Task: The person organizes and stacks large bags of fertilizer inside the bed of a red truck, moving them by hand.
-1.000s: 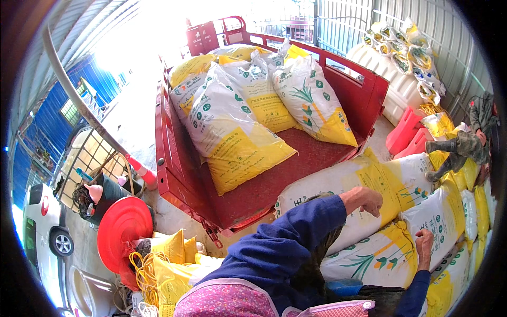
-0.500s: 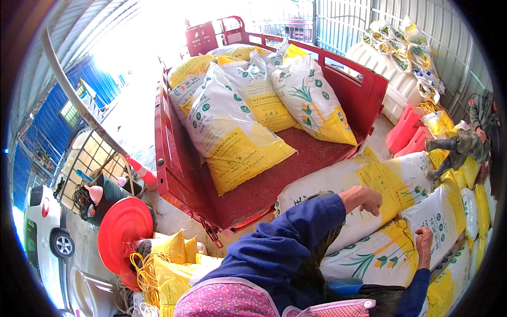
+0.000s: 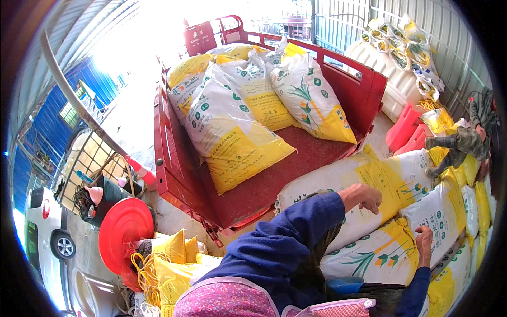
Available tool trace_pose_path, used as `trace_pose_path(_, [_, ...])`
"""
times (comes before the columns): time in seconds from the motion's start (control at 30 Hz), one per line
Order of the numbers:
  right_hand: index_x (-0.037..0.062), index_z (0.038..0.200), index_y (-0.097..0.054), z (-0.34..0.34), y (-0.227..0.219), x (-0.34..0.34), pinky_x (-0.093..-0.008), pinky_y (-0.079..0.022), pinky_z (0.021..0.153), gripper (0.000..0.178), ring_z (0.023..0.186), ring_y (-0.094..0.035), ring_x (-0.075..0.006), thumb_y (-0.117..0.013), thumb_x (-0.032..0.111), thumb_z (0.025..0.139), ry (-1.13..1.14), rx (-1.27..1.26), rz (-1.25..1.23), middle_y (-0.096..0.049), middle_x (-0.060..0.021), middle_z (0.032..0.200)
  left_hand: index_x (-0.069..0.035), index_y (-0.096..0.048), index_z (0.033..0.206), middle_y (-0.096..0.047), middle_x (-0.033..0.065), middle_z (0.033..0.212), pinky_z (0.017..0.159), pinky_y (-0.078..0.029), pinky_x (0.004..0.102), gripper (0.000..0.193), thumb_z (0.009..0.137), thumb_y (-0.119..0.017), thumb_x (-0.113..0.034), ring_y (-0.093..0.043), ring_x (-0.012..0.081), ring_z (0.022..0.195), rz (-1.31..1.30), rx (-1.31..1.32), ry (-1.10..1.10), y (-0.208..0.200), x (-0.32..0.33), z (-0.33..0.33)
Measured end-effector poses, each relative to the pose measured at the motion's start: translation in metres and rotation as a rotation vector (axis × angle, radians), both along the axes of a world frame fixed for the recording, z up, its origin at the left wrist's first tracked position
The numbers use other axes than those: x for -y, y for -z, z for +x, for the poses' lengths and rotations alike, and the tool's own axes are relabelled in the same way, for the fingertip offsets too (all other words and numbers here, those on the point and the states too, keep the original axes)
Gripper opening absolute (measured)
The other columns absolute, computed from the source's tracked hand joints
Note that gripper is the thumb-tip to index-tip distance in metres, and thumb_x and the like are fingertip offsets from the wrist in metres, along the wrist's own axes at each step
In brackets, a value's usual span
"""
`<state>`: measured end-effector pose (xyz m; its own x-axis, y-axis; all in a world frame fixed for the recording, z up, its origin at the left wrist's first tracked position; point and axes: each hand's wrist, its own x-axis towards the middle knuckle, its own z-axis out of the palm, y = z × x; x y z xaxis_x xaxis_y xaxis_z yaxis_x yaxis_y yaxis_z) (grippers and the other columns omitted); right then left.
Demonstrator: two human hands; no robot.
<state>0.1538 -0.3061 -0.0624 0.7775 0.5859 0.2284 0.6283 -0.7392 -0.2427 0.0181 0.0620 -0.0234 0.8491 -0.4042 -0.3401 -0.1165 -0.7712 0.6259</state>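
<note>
My left hand (image 3: 364, 198) hangs palm down over a white-and-yellow sack (image 3: 338, 182) behind the truck bed. Its fingers are bent and apart, with nothing seen in them. Lower right, my right hand (image 3: 423, 244) hovers by the edges of two more sacks, a printed one with green leaves (image 3: 369, 259) and a white one (image 3: 430, 224). Its fingers are loosely bent, and nothing shows between them. Whether it touches a sack I cannot tell. Several full sacks (image 3: 232, 137) lean together in the red truck bed (image 3: 317, 153).
Another person (image 3: 467, 140) is at the right, beside the sacks. Pink-red plastic pieces (image 3: 404, 129) and a large white tank (image 3: 380, 79) are behind. On the left stand a red disc-shaped lid (image 3: 124, 232), a dark bucket (image 3: 108, 198), a traffic cone (image 3: 140, 169) and a white car (image 3: 45, 238).
Almost nothing differs. The view has shifted very slightly, and my right hand has moved a little, its fingers slightly more spread. The sacks lie as before.
</note>
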Motion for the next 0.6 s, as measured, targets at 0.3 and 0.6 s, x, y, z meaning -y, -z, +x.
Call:
trace_pose_path(0.3, [-0.0068,0.08,-0.066,0.001,0.003,-0.002,-0.0382,-0.052,0.063,0.015,0.069,-0.065,-0.0322,-0.056,-0.004,0.069,0.043,-0.126,0.011,-0.067,-0.0221,0.076,0.003,-0.065,0.089,-0.064,0.0121,0.08,0.059,-0.049,0.0399,0.038,0.083,-0.057,-0.034,-0.064,0.0239,0.067,0.026,0.003,0.006,0.003,-0.001,0.002])
trace_pose_path(0.6, [-0.0083,0.08,-0.065,0.0,0.002,-0.002,-0.0376,-0.052,0.063,0.016,0.067,-0.064,-0.0307,-0.055,-0.004,0.069,0.057,-0.174,0.039,-0.066,-0.0221,0.075,0.0,-0.063,0.081,-0.06,0.0105,0.066,0.054,-0.044,0.041,0.035,0.082,-0.059,-0.035,-0.058,0.0244,0.062,-0.027,0.031,-0.03,0.0,-0.002,-0.004])
